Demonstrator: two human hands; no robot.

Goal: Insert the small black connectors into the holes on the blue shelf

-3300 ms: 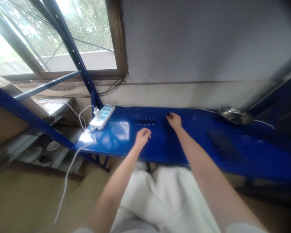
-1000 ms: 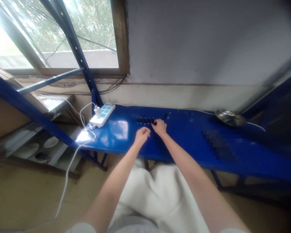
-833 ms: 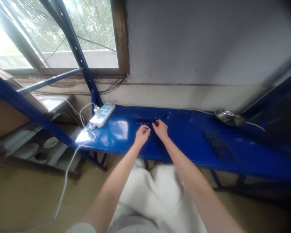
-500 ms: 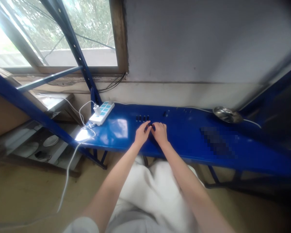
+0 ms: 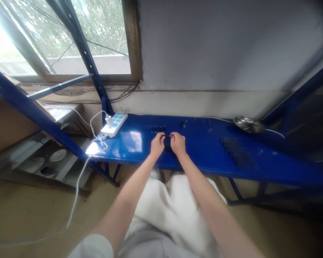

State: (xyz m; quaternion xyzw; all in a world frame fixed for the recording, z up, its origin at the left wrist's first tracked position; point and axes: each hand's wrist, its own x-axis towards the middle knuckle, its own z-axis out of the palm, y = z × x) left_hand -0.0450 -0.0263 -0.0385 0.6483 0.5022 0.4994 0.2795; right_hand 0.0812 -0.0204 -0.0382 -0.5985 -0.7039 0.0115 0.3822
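Note:
My left hand [image 5: 157, 144] is closed in a pinch on the left end of a small, dark, rod-shaped piece [image 5: 166, 135]. Closed on its right end is my right hand [image 5: 178, 143]. The piece spans the gap between my fingertips, roughly level, above the blue table [image 5: 204, 154]; its exact kind is too small to make out. Just beyond my left hand stands a row of several short black cylindrical pieces [image 5: 156, 129]. Past my right hand lie a small dark piece [image 5: 181, 124] and a paler, clear-looking one [image 5: 185, 123].
A white power strip [image 5: 114, 124] with a plug and cable lies at the table's left end. Tiny pieces [image 5: 204, 122] lie near the back edge. To the right are a shiny metal bowl [image 5: 249, 124] and a pixelated dark patch [image 5: 238, 152]. Blue metal posts [image 5: 83, 53] flank the table.
My hands have drawn slightly apart, so the dark rod-shaped piece now shows between my fingertips. The camera view has shifted a little.

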